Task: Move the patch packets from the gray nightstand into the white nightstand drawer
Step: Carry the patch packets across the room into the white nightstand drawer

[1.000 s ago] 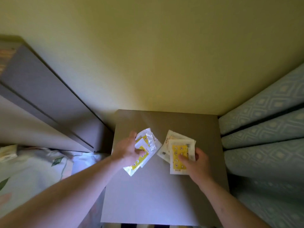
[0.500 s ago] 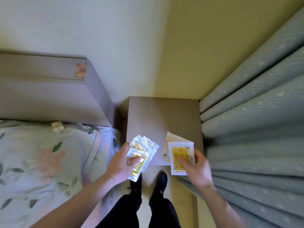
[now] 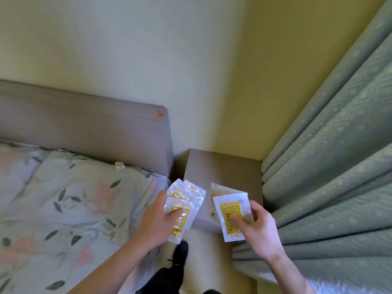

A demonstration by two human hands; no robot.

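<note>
With both hands already full, the pick-up looks done and the carry is the step in hand. The left hand (image 3: pixel 157 221) pinches a fanned bunch of clear packets (image 3: pixel 184 200) under its thumb; the right hand (image 3: pixel 257 232) grips a white packet with a yellow panel (image 3: pixel 231 215), another pale one tucked behind it. The two hands are apart, each clamped on its own share, held just off the front edge of the gray nightstand (image 3: pixel 229 172), whose visible top looks cleared. Below, a dark shoe (image 3: pixel 180 251) stands in a narrow strip of floor. The bed (image 3: pixel 70 200) crowds the left and the curtain (image 3: pixel 331 166) brushes the right, so I'd guess backing straight out is the roomiest way. Beyond are the headboard (image 3: pixel 89 128) and the wall. The white nightstand is nowhere in sight; the next move calls for turning to find it.
</note>
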